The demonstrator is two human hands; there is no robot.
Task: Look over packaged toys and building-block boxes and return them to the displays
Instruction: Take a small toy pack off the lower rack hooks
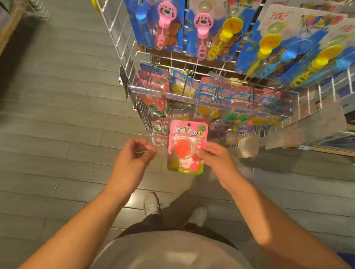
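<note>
A small pink toy pack (187,146) with a clear blister holding an orange hand-shaped toy and red balls is held upright, face toward the camera, near the lower hooks of the display.

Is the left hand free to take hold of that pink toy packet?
Probably yes: the left hand holds nothing, sits just beside the pink toy packet, and nothing lies between them.

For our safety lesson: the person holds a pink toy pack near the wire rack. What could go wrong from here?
1. Only the right hand pinches the pink toy pack at one edge; that grip could slip and drop it.
2. The left hand is close to the wire rack and may snag.
3. Rehanging could knock down the crowded packs above.
</note>
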